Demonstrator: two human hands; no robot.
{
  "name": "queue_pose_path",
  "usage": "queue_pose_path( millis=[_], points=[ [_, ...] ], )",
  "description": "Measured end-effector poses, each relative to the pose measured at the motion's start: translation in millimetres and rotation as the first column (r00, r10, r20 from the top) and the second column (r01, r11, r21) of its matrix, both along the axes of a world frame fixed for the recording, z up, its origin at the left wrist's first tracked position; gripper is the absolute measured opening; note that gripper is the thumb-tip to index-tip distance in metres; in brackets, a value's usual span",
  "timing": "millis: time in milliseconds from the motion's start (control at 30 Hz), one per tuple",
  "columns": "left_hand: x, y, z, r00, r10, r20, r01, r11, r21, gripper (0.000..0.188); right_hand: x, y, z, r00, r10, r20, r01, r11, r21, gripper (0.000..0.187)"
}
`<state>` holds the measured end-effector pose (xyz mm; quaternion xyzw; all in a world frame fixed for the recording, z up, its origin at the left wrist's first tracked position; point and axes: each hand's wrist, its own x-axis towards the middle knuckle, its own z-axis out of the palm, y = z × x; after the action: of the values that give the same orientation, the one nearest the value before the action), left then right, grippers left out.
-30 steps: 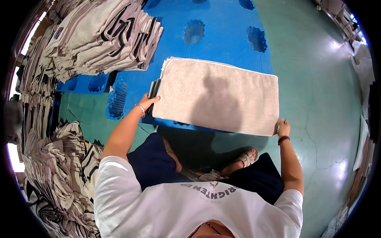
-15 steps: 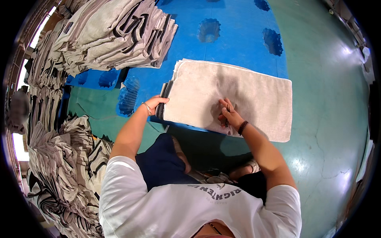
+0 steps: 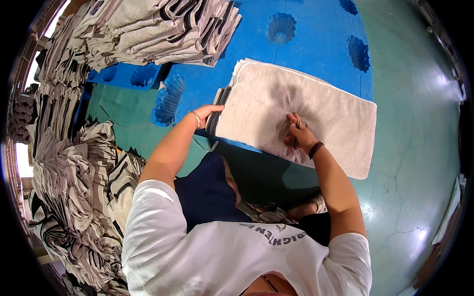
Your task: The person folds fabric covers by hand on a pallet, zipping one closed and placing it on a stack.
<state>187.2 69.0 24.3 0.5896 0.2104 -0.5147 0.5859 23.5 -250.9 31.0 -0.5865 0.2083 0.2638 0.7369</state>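
Note:
A pile of folded beige cloths [image 3: 335, 108] with dark-striped ends lies in front of me, over the near edge of a blue plastic platform [image 3: 321, 44]. At its left end, my left hand [image 3: 206, 115] is closed on the striped edge [image 3: 217, 112], thumb on top. My right hand [image 3: 302, 135] rests on the middle of the top cloth, fingers curled round a slender dark tool [image 3: 296, 143]. Most of that tool is hidden by the fingers, so its kind cannot be made out. Creases run through the fabric around the right hand.
A tall stack of similar striped cloths [image 3: 148, 34] stands on the platform at the far left. More cloths [image 3: 74, 187] are heaped down the left side. Round ribbed hollows [image 3: 281, 28] dent the platform. Green floor [image 3: 400, 148] stretches along the right.
The whole view has shifted, so the cloths, platform and both hands appear farther right and higher. Both hands keep their hold with little change.

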Motion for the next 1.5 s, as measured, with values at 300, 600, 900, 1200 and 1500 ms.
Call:
queue_pose_path(
  millis=[300, 600, 900, 1200, 1500],
  points=[
    [-6, -3, 6, 0.994, 0.073, -0.081, -0.078, 0.995, -0.065, 0.036, -4, 14, 31, 0.739, 0.67, -0.072, -0.219, 0.138, -0.966, 0.045],
    [-2, -44, 66, 0.993, -0.066, 0.102, 0.104, 0.893, -0.438, 0.041, -17, 37, 6, 0.761, 0.629, -0.156, -0.168, -0.041, -0.985, 0.045],
    [-51, -156, 152, 0.902, -0.126, 0.412, 0.305, 0.863, -0.403, 0.044, -3, -18, -16, 0.961, 0.126, 0.245, -0.094, 0.986, -0.14, 0.031],
    [-86, -233, 151, 0.868, -0.138, 0.478, 0.328, 0.881, -0.34, 0.042, -57, -50, 110, 0.752, -0.294, 0.59, 0.323, 0.945, 0.058, 0.029],
    [-144, -299, 44, 0.811, -0.106, 0.575, 0.351, 0.875, -0.333, 0.05, -102, -77, 49, 0.839, -0.253, 0.481, 0.495, 0.721, -0.485, 0.022]
  ],
)
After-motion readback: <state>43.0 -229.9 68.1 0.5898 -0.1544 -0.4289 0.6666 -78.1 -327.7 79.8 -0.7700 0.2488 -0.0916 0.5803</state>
